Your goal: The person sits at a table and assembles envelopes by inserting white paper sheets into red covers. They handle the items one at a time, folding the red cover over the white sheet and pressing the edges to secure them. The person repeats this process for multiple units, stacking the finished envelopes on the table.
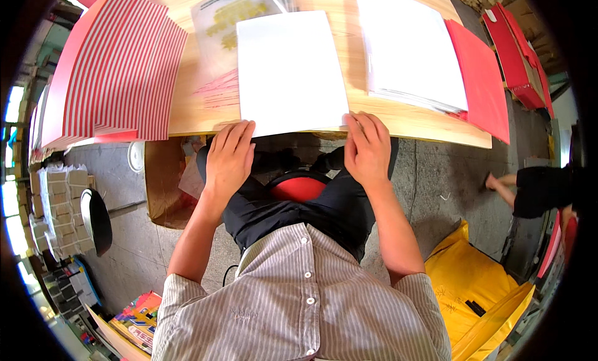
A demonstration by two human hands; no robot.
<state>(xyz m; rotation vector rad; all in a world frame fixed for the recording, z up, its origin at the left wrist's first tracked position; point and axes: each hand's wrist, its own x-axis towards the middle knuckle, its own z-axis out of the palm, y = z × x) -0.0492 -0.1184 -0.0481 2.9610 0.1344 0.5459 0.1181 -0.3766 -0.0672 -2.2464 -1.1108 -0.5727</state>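
A white sheet or thin stack of white paper (291, 74) lies in front of me on the wooden table, its near edge at the table's front edge. My left hand (229, 158) is closed on its near left corner, fingers together. At the near right corner, my right hand (369, 148) grips the paper between thumb and fingers. Beneath the paper's left side are clear plastic sleeves (230, 17) with a yellow-green print and pinkish-red edges. How many sheets I hold cannot be told.
A tall pile of red and white striped-edge folders (118, 65) stands at the left. To the right, a white paper stack (408, 49) rests beside red sheets (479, 80). Below are a cardboard box (165, 183) and a yellow bag (467, 286). Another person's legs (514, 190) show at right.
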